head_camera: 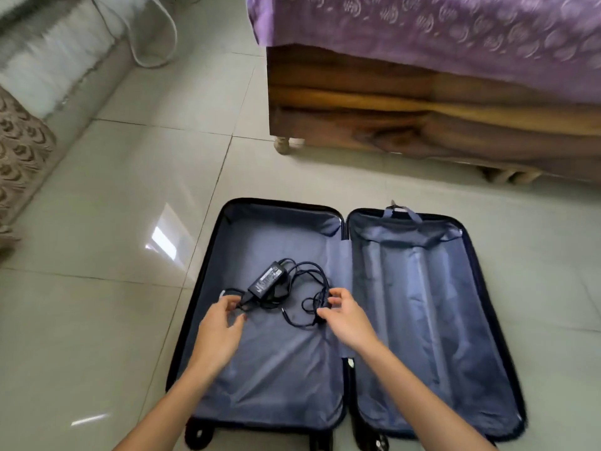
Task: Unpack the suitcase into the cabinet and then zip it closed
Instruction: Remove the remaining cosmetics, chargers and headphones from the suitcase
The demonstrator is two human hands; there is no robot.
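A black suitcase (344,320) lies opened flat on the floor (97,255), both halves lined in grey-blue fabric, and in its left half sits a black power adapter (265,281) with its cable (309,288) in loose tangled loops. The left hand (221,333) curls its fingers at the cable end by the adapter while the right hand (344,317) pinches a loop of cable. The floor is pale glossy tile, with a wooden bed (422,102) under a purple cover (422,34) just beyond the case.
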